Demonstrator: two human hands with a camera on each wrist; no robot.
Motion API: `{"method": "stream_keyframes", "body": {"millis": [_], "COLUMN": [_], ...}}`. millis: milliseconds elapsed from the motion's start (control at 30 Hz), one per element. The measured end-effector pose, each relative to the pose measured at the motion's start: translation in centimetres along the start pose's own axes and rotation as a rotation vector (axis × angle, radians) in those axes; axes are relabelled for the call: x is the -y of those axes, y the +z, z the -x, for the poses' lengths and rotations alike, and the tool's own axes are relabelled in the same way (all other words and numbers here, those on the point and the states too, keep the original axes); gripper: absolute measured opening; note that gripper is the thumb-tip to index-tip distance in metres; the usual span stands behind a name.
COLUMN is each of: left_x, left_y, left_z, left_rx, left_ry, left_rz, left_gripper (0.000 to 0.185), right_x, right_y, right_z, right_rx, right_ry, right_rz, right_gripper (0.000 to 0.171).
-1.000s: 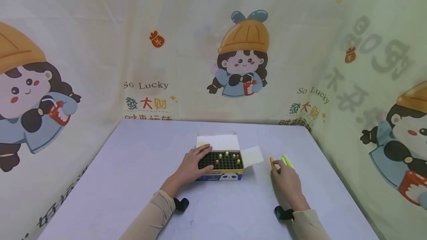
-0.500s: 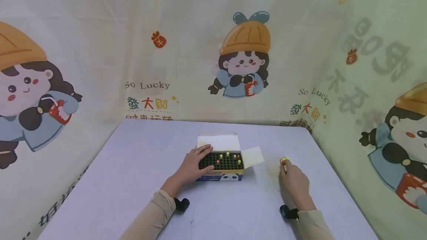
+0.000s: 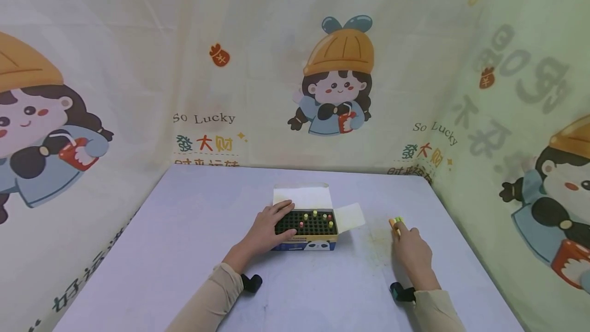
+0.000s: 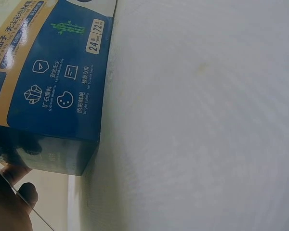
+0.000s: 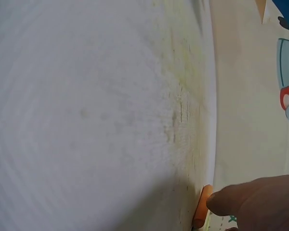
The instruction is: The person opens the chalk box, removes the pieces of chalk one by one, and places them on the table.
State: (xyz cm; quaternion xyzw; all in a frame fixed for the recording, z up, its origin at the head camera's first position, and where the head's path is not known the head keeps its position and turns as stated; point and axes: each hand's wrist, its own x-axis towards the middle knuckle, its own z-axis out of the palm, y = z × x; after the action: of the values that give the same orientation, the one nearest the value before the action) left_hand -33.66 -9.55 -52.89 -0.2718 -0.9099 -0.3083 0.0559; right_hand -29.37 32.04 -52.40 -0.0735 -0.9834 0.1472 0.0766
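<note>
the right hand (image 3: 412, 251) lies on the white table (image 3: 184, 250), fingers curled onto the orange and yellow chalk sticks (image 3: 395, 222) at its fingertips; whether it grips them i cannot tell. to its left, the left hand (image 3: 267, 230) rests on the open chalk box (image 3: 308, 233), fingers straight over the black tray. a cartoon curtain (image 3: 322, 76) hangs behind.

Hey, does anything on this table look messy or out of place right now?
Yes. A yellowish smudge stains the table between the open chalk box and the right hand. A few chalk sticks lie loose by that hand's fingertips, outside the box.
</note>
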Motion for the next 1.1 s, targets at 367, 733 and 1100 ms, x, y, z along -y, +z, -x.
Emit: {"method": "stream_keyframes", "body": {"millis": [367, 733, 1100], "left_x": [0.4, 0.5, 0.2], "left_y": [0.0, -0.2, 0.1], "left_z": [0.0, 0.1, -0.2], "left_rx": [-0.007, -0.006, -0.022], "left_ry": [-0.002, 0.0, 0.026], "left_rz": [-0.005, -0.007, -0.007], "left_gripper": [0.076, 0.074, 0.074], "right_x": [0.1, 2.9, 12.4], "right_y": [0.5, -0.5, -6.1], "right_z": [-0.3, -0.6, 0.0], "right_rx": [0.038, -0.083, -0.222], "right_ry": [0.053, -0.037, -0.18], "right_rz": [-0.042, -0.178, -0.353], "right_gripper": [0.033, 0.041, 0.033]}}
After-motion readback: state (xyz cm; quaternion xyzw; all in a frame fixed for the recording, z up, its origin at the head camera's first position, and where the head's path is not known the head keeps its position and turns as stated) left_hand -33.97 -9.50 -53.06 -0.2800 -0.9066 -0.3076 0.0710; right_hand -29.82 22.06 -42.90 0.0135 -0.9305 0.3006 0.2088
